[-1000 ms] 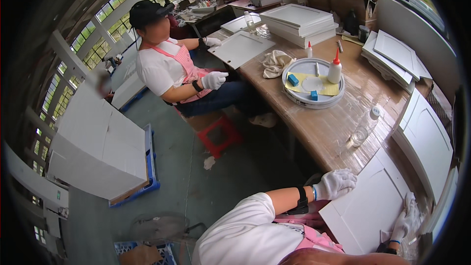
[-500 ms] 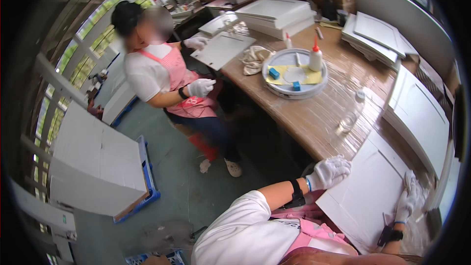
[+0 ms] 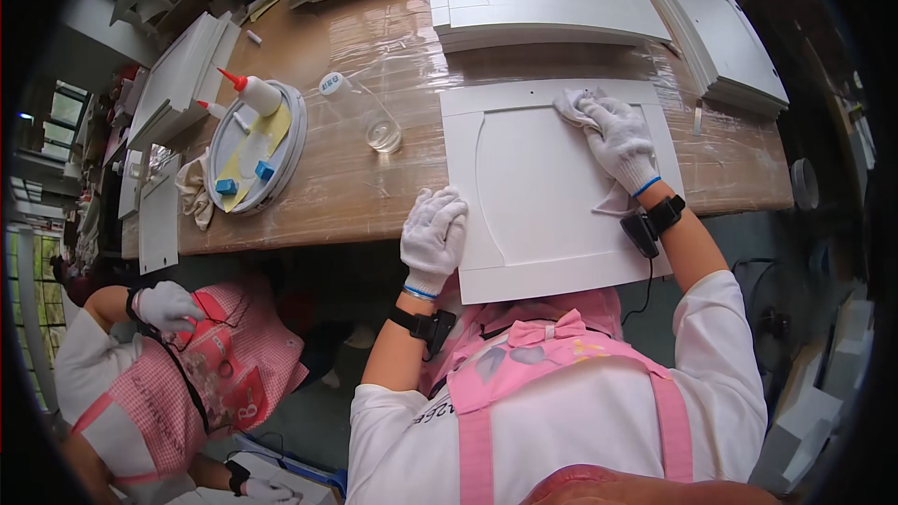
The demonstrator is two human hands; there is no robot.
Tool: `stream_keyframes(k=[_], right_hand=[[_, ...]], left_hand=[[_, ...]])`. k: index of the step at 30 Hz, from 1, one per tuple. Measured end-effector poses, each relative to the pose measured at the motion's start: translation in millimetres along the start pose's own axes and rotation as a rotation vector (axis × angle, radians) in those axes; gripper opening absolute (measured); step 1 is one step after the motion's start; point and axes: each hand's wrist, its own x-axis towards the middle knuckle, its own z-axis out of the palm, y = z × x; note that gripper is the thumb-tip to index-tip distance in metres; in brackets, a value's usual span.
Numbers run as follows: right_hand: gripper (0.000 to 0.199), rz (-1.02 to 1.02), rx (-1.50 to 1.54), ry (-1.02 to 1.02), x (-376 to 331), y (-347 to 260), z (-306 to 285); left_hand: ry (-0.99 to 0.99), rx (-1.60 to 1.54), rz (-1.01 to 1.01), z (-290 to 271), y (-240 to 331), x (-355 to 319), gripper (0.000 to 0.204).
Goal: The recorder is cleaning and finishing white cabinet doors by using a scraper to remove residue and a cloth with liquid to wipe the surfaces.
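Observation:
A white framed panel [image 3: 552,187], like a cabinet door with a curved line near its left side, lies in front of me and overhangs the near table edge. My left hand [image 3: 434,238], in a white knit glove, has its fingers curled at the panel's left edge. Near the far right corner my right hand [image 3: 619,136], gloved too, presses a bunched pale cloth [image 3: 572,107] onto the panel's face. Part of that cloth hangs below the palm. Dark devices are strapped to both my wrists.
A clear bottle [image 3: 382,131] stands left of the panel. Beyond it, a round lid [image 3: 292,154] carries a red-tipped glue bottle [image 3: 260,96] and blue blocks [image 3: 265,170]. Panel stacks [image 3: 543,0] line the table's far side. A co-worker in a pink apron [image 3: 201,365] is at lower left.
The view has swung to the right, so the panel now appears square in front of me and the co-worker at lower left. The cloth under my right hand now shows clearly.

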Motion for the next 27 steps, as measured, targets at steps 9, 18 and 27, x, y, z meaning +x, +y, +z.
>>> stream_keyframes(k=[9, 18, 27], right_hand=[[0.029, -0.144, 0.713, -0.674, -19.8, -77.7, -40.3], [0.026, 0.083, 0.813, -0.472, -15.6, -33.8, -76.6], [0.025, 0.019, 0.698, -0.229, -14.3, -50.6, -66.9]], left_hand=[[-0.028, 0.005, -0.012, -3.3, 0.8, 0.6, 0.015], [0.092, -0.288, -0.481, -39.4, -19.1, 13.0, 0.026], [0.542, 0.265, -0.763, -122.7, -94.3, 48.2, 0.050]])
